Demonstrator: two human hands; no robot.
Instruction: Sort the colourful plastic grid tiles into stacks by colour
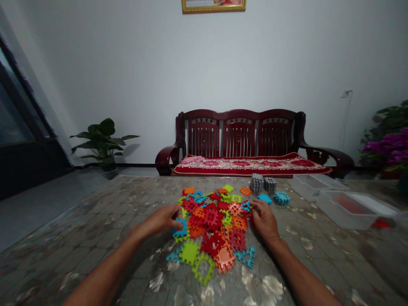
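Note:
A heap of interlocking plastic tiles in red, orange, green and blue lies on the table between my hands; a dark red square tile point(211, 217) is near its middle. My left hand point(167, 219) is at the heap's left edge, thumb and fingers apart, close to a blue tile point(181, 229). At the right edge, my right hand point(265, 220) has its fingers bent and thumb apart, with the fingertips beside a small blue triangular tile point(245, 206). Nearest me are a green frame tile point(204, 268), a salmon tile point(225, 258) and a blue triangular tile point(247, 256).
Stacked grey tiles point(256, 183) and stacked blue tiles point(282, 198) stand behind my right hand. Clear plastic boxes point(344, 212) sit on the patterned table point(137, 263) at right. Beyond it is a wooden bench point(239, 114) with a red cushion; a potted plant point(106, 138) stands left.

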